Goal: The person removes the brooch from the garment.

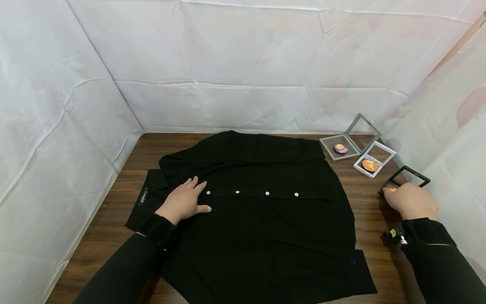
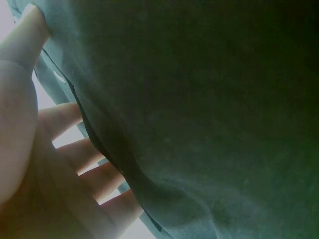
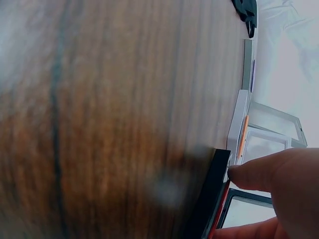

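A black button-up shirt [image 1: 262, 228] lies spread out, with several white buttons along its placket. My left hand [image 1: 183, 200] rests on the shirt near its collar, fingers spread and thumb apart. In the left wrist view, those fingers [image 2: 70, 154] reach to a fabric edge that hides their tips. Over on the right, my right hand [image 1: 411, 200] reaches into a small black display case [image 1: 414, 175] with its lid raised. Thumb and finger pinch a flat round reddish badge [image 1: 392, 186] at the case, mostly hidden by the hand; in the right wrist view only its red edge [image 3: 222, 204] shows.
Behind the black case stand a white open case [image 1: 383, 152] holding an orange round badge [image 1: 370, 165] and a grey open case [image 1: 334, 157] with a purple one [image 1: 340, 148]. White cloth walls [image 1: 247, 63] border the wooden table [image 1: 110, 228] behind and on both sides.
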